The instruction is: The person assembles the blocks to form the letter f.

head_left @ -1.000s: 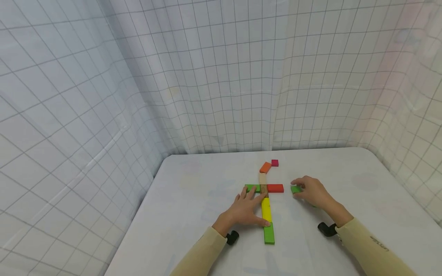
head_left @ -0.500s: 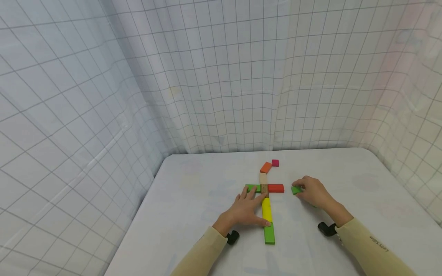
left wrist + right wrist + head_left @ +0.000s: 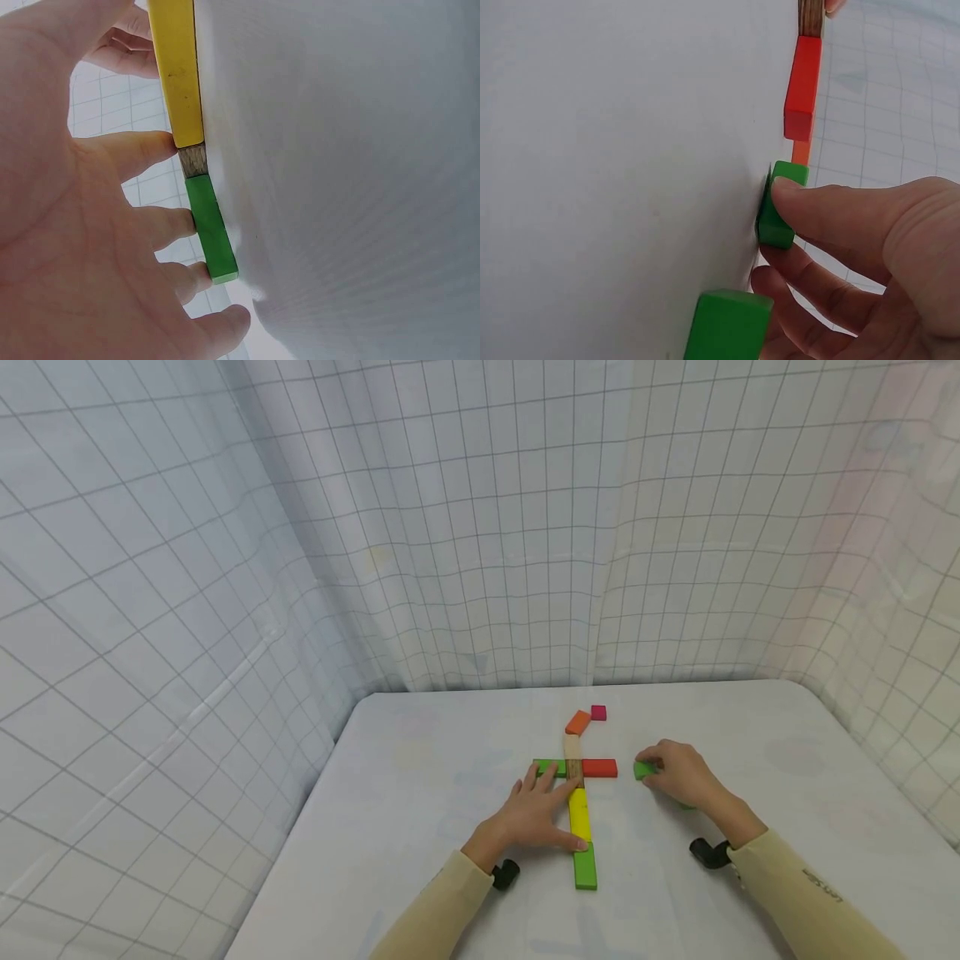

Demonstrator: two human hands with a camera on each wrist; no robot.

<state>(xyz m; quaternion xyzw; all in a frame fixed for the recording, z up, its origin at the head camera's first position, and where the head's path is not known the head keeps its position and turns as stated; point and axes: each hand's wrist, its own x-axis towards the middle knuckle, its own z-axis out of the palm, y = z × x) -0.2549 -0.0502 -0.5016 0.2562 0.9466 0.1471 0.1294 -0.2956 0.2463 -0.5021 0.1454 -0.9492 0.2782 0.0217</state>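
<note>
In the head view my left hand (image 3: 528, 817) is spread over a cross of flat blocks. Its fingertips touch the left green block (image 3: 551, 767) and the brown wood-grain block (image 3: 573, 769). The thumb lies where the yellow block (image 3: 579, 814) meets the lower green block (image 3: 585, 867). My right hand (image 3: 678, 772) pinches a small green block (image 3: 776, 229) between thumb and fingers, just above or on the table; I cannot tell which. That block is apart from the red block (image 3: 599, 768), to its right. Another green block (image 3: 729, 330) is mostly hidden under the right wrist in the head view.
A beige block (image 3: 572, 747), a slanted orange block (image 3: 578, 722) and a small magenta block (image 3: 598, 712) run on from the cross toward the back. The white table (image 3: 420, 760) ends at a gridded white curtain (image 3: 480, 568) on the back and sides.
</note>
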